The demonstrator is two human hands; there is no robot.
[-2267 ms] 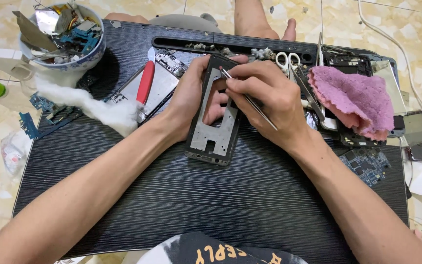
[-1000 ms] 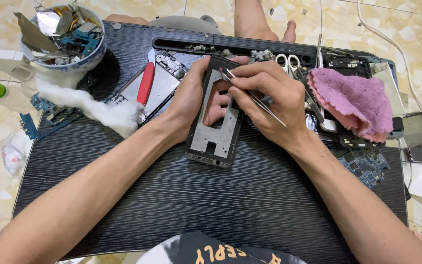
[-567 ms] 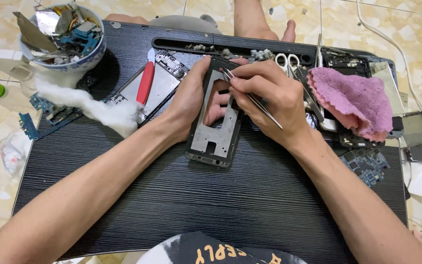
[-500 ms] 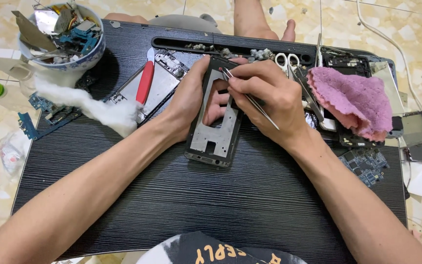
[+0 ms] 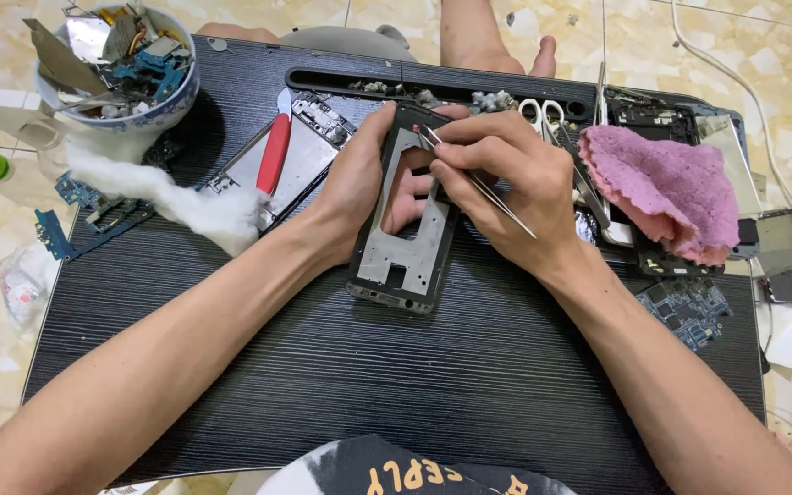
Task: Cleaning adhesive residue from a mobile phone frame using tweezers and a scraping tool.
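Note:
A bare phone frame (image 5: 407,243), grey metal with a black rim, is tilted up off the black table (image 5: 341,357). My left hand (image 5: 364,179) grips its left edge, fingers showing through the frame's opening. My right hand (image 5: 506,179) pinches thin metal tweezers (image 5: 478,183), whose tips touch the frame's top edge near a small red spot.
A bowl (image 5: 121,69) of scrap parts stands at the back left, with white cotton (image 5: 194,206) and circuit boards (image 5: 84,215) below it. A red-handled tool (image 5: 273,154) lies on a phone panel. Scissors (image 5: 547,119), a pink cloth (image 5: 666,188) and more boards sit right.
The hands and frame have barely shifted; the tweezers' tips stay at the frame's top edge with only small movements.

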